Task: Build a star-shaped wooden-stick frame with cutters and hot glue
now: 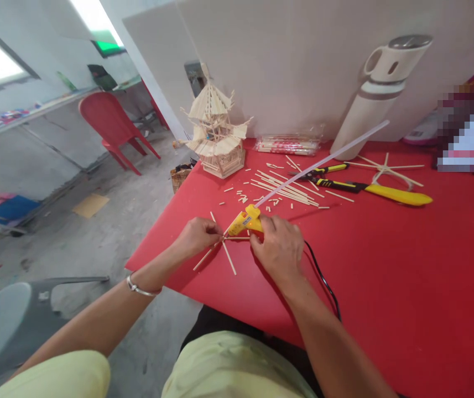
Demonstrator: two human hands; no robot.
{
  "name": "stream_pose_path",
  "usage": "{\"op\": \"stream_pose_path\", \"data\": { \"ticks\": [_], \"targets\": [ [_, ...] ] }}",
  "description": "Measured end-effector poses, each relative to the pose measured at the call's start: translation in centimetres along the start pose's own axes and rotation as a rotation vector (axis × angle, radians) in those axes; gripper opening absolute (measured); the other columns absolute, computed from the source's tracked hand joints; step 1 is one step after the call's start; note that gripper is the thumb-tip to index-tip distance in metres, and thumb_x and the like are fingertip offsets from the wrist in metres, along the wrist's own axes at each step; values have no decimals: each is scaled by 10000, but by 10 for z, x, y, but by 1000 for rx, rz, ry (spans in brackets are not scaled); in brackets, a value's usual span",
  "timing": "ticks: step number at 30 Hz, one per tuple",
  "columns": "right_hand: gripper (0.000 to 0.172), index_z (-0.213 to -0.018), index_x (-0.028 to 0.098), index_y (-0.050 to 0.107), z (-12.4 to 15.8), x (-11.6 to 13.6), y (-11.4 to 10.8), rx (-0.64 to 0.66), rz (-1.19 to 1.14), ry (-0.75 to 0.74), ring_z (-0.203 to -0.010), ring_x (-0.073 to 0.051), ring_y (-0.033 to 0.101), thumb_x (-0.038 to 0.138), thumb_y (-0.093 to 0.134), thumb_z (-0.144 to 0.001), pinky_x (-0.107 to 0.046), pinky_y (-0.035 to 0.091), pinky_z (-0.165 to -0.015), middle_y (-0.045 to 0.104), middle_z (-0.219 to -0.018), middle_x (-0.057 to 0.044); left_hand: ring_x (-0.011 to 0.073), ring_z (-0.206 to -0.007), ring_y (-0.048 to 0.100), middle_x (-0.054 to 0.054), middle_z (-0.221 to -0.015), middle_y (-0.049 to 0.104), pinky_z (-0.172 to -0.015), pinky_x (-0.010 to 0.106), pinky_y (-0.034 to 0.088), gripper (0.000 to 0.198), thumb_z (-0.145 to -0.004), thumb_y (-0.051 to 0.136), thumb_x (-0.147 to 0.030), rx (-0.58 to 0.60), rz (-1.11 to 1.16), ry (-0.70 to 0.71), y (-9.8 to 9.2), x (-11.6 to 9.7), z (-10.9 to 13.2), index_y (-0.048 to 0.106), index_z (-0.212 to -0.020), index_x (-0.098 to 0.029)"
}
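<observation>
My right hand [280, 243] is wrapped round a yellow hot glue gun [245, 220], with a long translucent glue stick [323, 164] jutting from its back. Its nozzle points at the middle of a star of thin wooden sticks [229, 258] lying on the red table. The fingertips of my left hand [199, 235] pinch the star close to where the sticks cross. A black cord [323, 276] trails from under my right forearm. Beyond the hands lie loose wooden sticks [286, 189] and short cut pieces [241, 197].
A wooden-stick pagoda model [219, 132] stands at the table's back left corner. Behind the loose sticks are a packet of sticks [288, 145], yellow-and-black cutters [361, 187], another stick star [386, 166] and a tall white flask [369, 105]. A red chair [110, 124] stands across the floor.
</observation>
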State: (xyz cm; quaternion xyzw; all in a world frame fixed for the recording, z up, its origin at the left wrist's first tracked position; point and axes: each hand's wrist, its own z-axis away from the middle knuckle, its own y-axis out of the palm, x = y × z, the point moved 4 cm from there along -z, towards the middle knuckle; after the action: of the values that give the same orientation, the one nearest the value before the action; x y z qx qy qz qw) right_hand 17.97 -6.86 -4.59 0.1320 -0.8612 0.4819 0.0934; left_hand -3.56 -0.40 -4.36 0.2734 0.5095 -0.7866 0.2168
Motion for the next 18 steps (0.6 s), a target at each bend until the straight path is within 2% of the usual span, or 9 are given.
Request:
{"op": "stream_pose_path", "data": {
  "ticks": [9,13,18],
  "targets": [
    [309,-1145,186,670,-2,0,-1,18,9,8,-851,-241,604,315,690,-865,-374,322,-745,691,-914,-63,126,-558,595,-14,-591,667,-577,230,439,115,-730,699,-261,-21,-91,19,2,-4,0,754,-742,-161],
    [295,-1141,186,670,-1,-1,0,14,14,6,-853,-242,600,311,678,-873,-371,324,-749,691,-912,-67,130,-595,590,-9,-638,684,-594,238,435,108,-754,713,-263,-57,-142,27,-4,-2,3,765,-768,-169],
    [309,-1156,188,662,0,-1,1,22,-7,5,-865,-242,600,314,669,-875,-368,331,-756,697,-931,-74,116,-658,581,8,-793,703,-640,231,448,99,-749,717,-182,-127,-169,262,-13,-5,3,794,-811,-190]
  ]
}}
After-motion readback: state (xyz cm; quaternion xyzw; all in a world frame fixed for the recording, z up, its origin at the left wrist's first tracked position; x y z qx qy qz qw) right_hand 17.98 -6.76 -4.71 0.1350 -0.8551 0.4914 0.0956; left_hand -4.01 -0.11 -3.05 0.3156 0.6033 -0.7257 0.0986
